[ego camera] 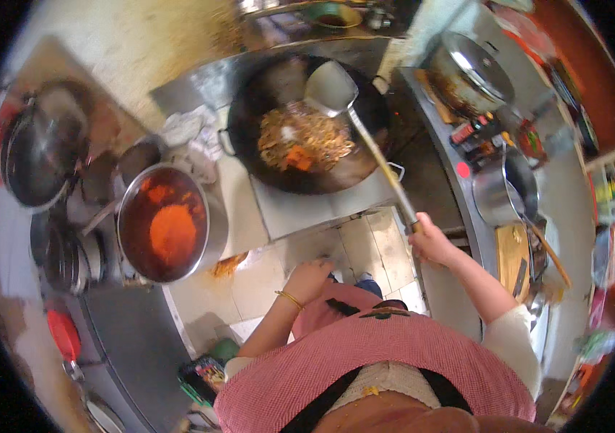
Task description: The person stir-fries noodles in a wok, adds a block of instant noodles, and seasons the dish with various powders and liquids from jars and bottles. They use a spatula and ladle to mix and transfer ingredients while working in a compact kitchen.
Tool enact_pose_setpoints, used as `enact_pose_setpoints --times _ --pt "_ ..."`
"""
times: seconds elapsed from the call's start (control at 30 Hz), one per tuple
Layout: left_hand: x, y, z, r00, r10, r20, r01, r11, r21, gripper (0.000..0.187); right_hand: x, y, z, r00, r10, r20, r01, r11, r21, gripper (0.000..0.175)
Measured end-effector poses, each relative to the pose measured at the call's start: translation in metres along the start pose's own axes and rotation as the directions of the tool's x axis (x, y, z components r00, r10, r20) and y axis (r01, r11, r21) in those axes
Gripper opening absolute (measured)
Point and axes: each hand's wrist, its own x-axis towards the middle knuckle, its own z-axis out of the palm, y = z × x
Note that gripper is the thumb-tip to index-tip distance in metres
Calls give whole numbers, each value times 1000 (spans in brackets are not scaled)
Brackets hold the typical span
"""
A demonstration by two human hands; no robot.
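Observation:
My right hand (431, 241) grips the end of the long handle of a wok spatula (378, 154). The broad metal blade is raised over the far right part of a large black wok (242, 116). Inside the wok lies a heap of chopped brownish food (318, 135), with a small white mound and an orange-red powder patch (299, 158) on top. My left hand (312, 279) hangs in front of the pink apron (383, 346), apart from the wok; its fingers look loosely bent, and whether they hold anything is unclear.
Left of the wok stands a deep metal pot (207, 238) of red liquid with an orange mass. A crumpled cloth (194, 130) lies behind it. On the right counter are a lidded pot (472, 70), bottles, a saucepan (483, 189) and a knife (520, 279) on a cutting board (506, 254).

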Motion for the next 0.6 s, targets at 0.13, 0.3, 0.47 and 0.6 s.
enact_pose_setpoints --times 0.13,0.3,0.47,0.6 --pt "28 33 -5 964 251 -82 -253 967 -6 42 -11 5 15 971 62 229 -94 987 131 34" --pt "46 75 -2 975 211 65 -217 970 107 44 -86 13 -21 903 -188 385 -58 836 546 29" --pt "61 122 29 953 200 227 -253 938 235 46 -238 73 -107 820 -572 17 318 479 818 58" --pt "70 192 76 929 240 283 -320 904 283 46 -381 142 -164 767 -560 -315 537 289 793 75"
